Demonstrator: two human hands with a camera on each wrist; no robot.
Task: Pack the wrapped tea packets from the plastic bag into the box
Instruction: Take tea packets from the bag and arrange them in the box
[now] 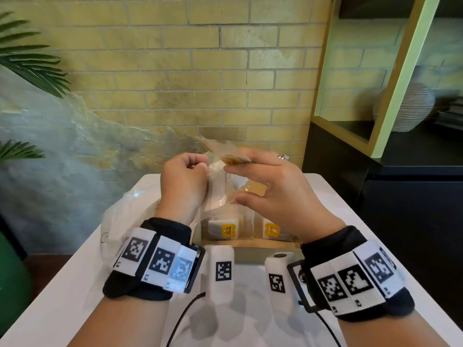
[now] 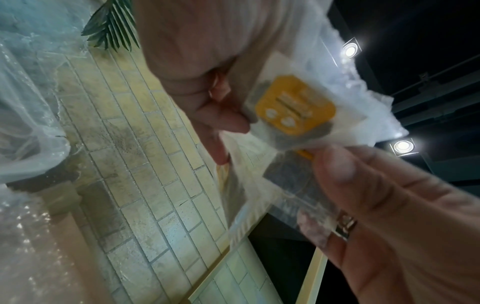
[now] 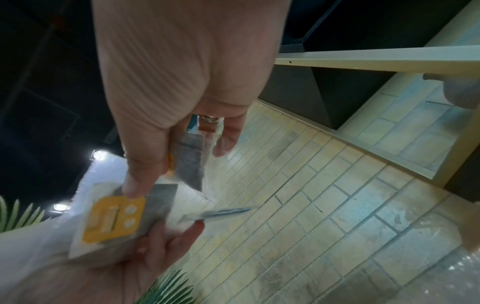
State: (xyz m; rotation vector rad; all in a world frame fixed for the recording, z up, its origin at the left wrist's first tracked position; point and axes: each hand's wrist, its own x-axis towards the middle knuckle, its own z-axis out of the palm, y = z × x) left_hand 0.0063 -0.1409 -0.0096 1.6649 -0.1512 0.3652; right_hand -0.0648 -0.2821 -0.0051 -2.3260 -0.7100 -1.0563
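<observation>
My left hand (image 1: pixel 198 169) is raised above the table and grips the top of the clear plastic bag (image 1: pixel 130 214), which sags to the table on the left. A wrapped tea packet (image 2: pixel 294 106) with a yellow label lies against its fingers inside the film. My right hand (image 1: pixel 229 184) is level with it and pinches another wrapped tea packet (image 1: pixel 234 159) (image 3: pixel 189 164) between thumb and fingers. Both hands hover over the open tan box (image 1: pixel 250 254). Two yellow-labelled packets (image 1: pixel 229 230) stand upright inside the box.
The white table (image 1: pixel 75 284) ends close to the box on the right. A dark shelf unit (image 1: pixel 375 83) with a ribbed vase (image 1: pixel 406 106) stands to the right. A brick wall is behind, and palm fronds (image 1: pixel 25 58) hang at the left.
</observation>
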